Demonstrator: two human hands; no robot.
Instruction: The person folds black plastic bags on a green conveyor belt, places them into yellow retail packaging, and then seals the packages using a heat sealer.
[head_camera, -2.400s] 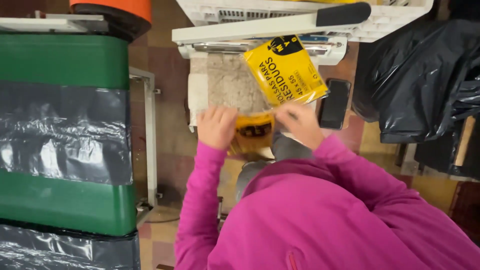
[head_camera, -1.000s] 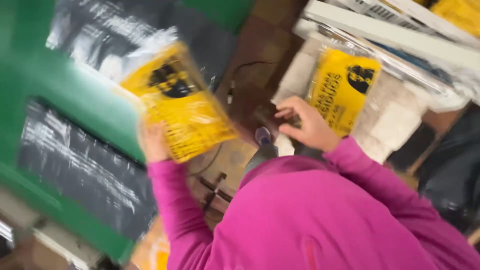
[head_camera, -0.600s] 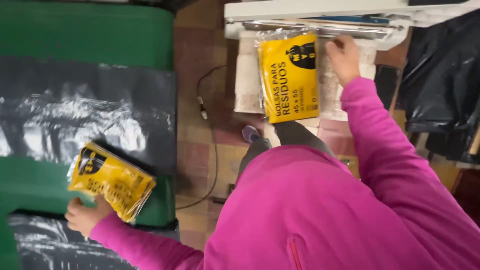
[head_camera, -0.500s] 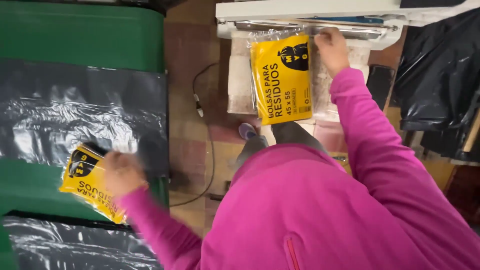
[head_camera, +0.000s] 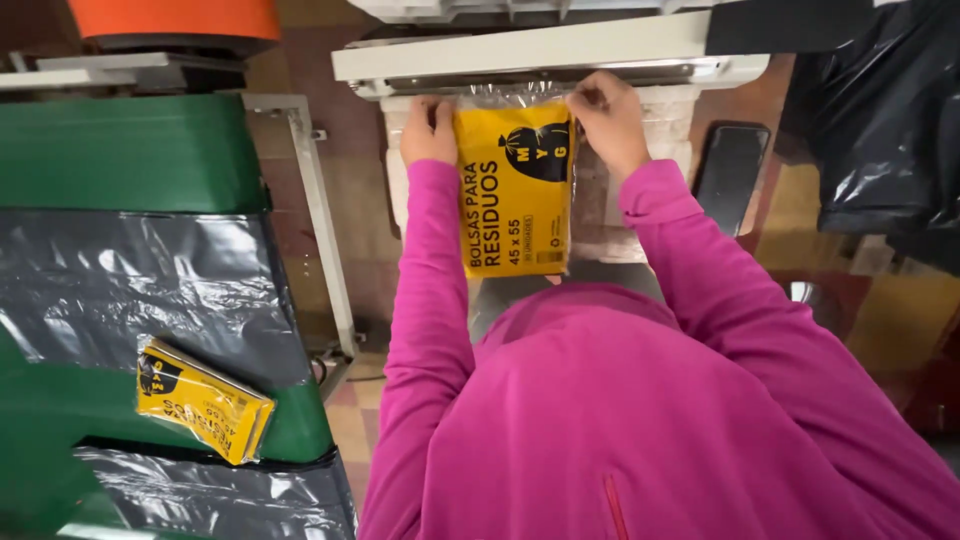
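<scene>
We hold a flat yellow plastic packet with black print (head_camera: 515, 190) by its clear top edge, our left hand (head_camera: 431, 128) and right hand (head_camera: 606, 118) each pinched shut on an upper corner, feeding that edge under the long white bar of the sealing machine (head_camera: 540, 55). One finished yellow packet (head_camera: 201, 401) already lies on the green conveyor belt (head_camera: 120, 150) to our left; this one looks not yet sealed.

We cannot see the top edge of the yellow packet (head_camera: 515, 190); it runs under the white sealer bar (head_camera: 540, 55). Our fingers (head_camera: 432, 108) partly vanish there too. The black bag (head_camera: 880, 120) is cut off at the right edge.
</scene>
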